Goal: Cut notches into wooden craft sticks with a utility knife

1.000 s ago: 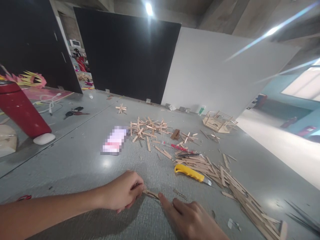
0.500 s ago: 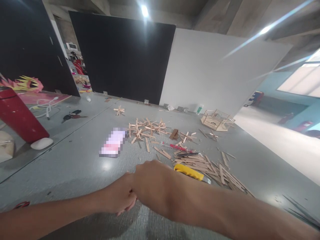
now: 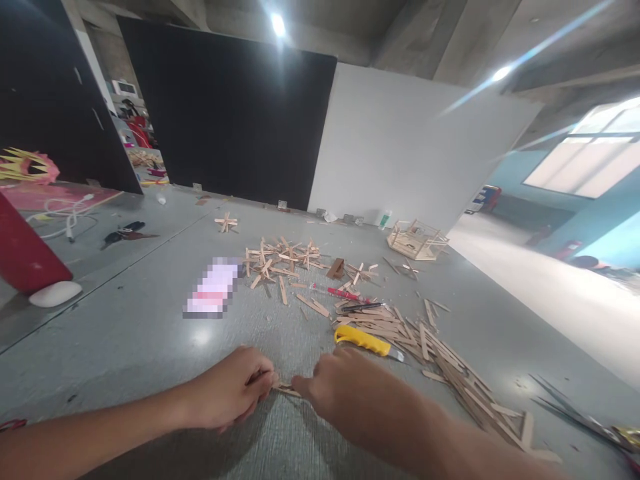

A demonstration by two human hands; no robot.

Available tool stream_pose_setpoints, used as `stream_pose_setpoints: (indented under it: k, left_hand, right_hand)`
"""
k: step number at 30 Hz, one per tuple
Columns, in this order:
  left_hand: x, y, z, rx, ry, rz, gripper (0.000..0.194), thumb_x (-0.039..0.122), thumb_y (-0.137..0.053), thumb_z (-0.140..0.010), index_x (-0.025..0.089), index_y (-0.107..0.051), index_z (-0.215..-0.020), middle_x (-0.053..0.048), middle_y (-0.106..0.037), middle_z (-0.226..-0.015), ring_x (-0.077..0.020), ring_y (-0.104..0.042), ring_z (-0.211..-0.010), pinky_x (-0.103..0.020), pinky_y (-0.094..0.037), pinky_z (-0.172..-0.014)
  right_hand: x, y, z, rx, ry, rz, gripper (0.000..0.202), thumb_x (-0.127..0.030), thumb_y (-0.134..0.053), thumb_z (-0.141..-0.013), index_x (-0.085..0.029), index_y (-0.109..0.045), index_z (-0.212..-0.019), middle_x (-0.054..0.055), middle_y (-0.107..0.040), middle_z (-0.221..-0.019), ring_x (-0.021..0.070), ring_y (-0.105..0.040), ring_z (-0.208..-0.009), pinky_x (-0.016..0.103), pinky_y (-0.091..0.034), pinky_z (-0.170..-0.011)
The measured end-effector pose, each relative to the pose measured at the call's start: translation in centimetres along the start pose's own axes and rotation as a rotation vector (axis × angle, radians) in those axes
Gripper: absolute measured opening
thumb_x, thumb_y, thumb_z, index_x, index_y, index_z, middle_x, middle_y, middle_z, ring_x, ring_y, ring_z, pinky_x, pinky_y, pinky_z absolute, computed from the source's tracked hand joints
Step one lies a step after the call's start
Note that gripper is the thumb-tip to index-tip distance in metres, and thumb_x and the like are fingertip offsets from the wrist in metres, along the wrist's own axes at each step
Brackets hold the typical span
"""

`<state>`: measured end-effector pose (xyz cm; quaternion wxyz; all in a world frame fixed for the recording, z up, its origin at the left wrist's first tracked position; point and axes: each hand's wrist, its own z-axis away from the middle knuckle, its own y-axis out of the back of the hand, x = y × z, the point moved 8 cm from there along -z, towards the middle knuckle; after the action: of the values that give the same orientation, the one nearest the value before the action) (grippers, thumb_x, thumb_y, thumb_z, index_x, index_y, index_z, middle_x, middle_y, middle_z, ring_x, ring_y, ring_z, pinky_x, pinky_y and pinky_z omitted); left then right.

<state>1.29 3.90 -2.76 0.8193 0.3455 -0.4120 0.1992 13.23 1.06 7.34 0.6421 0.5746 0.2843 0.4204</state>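
Low in the head view, my left hand (image 3: 233, 389) is closed, its thumb and finger pinching the left end of some small wooden sticks (image 3: 289, 389). My right hand (image 3: 340, 387) is closed at the other end of these sticks, fingertips against them. How many sticks there are cannot be told. Just beyond my right hand lies a yellow-handled cutter (image 3: 363, 340). A heap of loose flat sticks (image 3: 415, 333) spreads to the right of it. Farther back are several star-shaped stick pieces (image 3: 285, 257), with a red pen (image 3: 350, 294) near them.
A blurred-out phone (image 3: 213, 288) lies left of centre. At the left are a red bottle (image 3: 27, 247), a white mouse (image 3: 56, 294) and keys (image 3: 131, 233). A stick frame (image 3: 417, 241) stands at the back; scissors (image 3: 583, 417) lie at the right.
My hands have moved apart from each other, and the sticks between them now show. The view has shifted a little, bringing the scissors and more of the heap into sight.
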Motion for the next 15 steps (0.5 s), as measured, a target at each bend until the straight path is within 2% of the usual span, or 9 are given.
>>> stream_pose_setpoints:
  k: [1,3,6,7,9,12,15]
  left_hand:
    - [-0.1,-0.1,0.0,-0.002,0.004,-0.002,0.041,0.052,-0.048,-0.098,0.023,-0.045,-0.069,0.007,-0.044,-0.047,-0.0089,-0.034,-0.030,-0.018,-0.028,-0.030]
    - [-0.1,-0.1,-0.1,-0.002,0.002,-0.006,0.045,0.055,-0.047,-0.099,0.023,-0.044,-0.068,0.007,-0.044,-0.046,-0.0090,-0.036,-0.030,-0.018,-0.026,-0.030]
    - [-0.4,-0.2,-0.2,0.004,0.016,-0.007,0.049,0.061,-0.048,-0.098,0.023,-0.044,-0.067,0.006,-0.045,-0.047,-0.0091,-0.038,-0.031,-0.018,-0.026,-0.030]
    - [-0.6,-0.2,-0.2,0.006,0.023,-0.005,0.050,0.063,-0.048,-0.098,0.023,-0.044,-0.067,0.006,-0.046,-0.047,-0.0091,-0.038,-0.030,-0.018,-0.026,-0.031]
    - [-0.8,-0.1,-0.3,0.007,0.032,-0.003,0.053,0.067,-0.048,-0.097,0.023,-0.044,-0.068,0.006,-0.046,-0.047,-0.0092,-0.038,-0.030,-0.018,-0.026,-0.031]
    - [-0.8,-0.1,-0.4,0.002,0.030,-0.002,0.054,0.068,-0.046,-0.098,0.023,-0.044,-0.068,0.006,-0.046,-0.046,-0.0090,-0.038,-0.030,-0.018,-0.025,-0.031]
    - [-0.6,-0.2,-0.4,-0.003,0.023,-0.007,0.053,0.064,-0.046,-0.099,0.023,-0.043,-0.066,0.006,-0.045,-0.046,-0.0091,-0.038,-0.031,-0.018,-0.026,-0.031]
  right_hand:
    - [0.1,-1.0,0.7,0.024,-0.023,-0.002,0.024,-0.001,-0.060,-0.092,-0.018,-0.073,-0.103,0.001,-0.070,-0.068,0.0157,-0.059,-0.053,0.032,-0.023,-0.047]
    - [0.1,-3.5,1.9,0.076,-0.043,-0.020,0.044,-0.001,-0.061,-0.091,-0.017,-0.066,-0.131,0.000,-0.072,-0.074,0.0166,-0.061,-0.053,0.032,-0.028,-0.047]
    - [-0.3,-7.5,3.3,0.177,-0.074,-0.052,0.063,-0.001,-0.064,-0.086,-0.010,-0.052,-0.147,0.003,-0.074,-0.086,0.0184,-0.069,-0.064,0.031,-0.039,-0.052]
    - [-0.5,-8.4,3.7,0.221,-0.074,-0.049,0.069,-0.001,-0.065,-0.085,-0.009,-0.047,-0.151,0.003,-0.074,-0.088,0.0189,-0.070,-0.066,0.031,-0.041,-0.053]
    - [-0.7,-9.6,4.0,0.262,-0.074,-0.040,0.068,0.000,-0.064,-0.086,-0.007,-0.045,-0.151,0.002,-0.072,-0.084,0.0178,-0.069,-0.062,0.031,-0.041,-0.052]
    - [-0.2,-8.7,3.5,0.223,-0.065,-0.064,0.059,-0.001,-0.064,-0.087,-0.009,-0.053,-0.144,0.000,-0.072,-0.081,0.0158,-0.067,-0.057,0.030,-0.036,-0.049]
    - [0.4,-5.6,2.3,0.096,-0.044,-0.079,0.055,-0.001,-0.066,-0.082,-0.017,-0.062,-0.135,-0.002,-0.073,-0.076,0.0144,-0.062,-0.053,0.031,-0.027,-0.046]
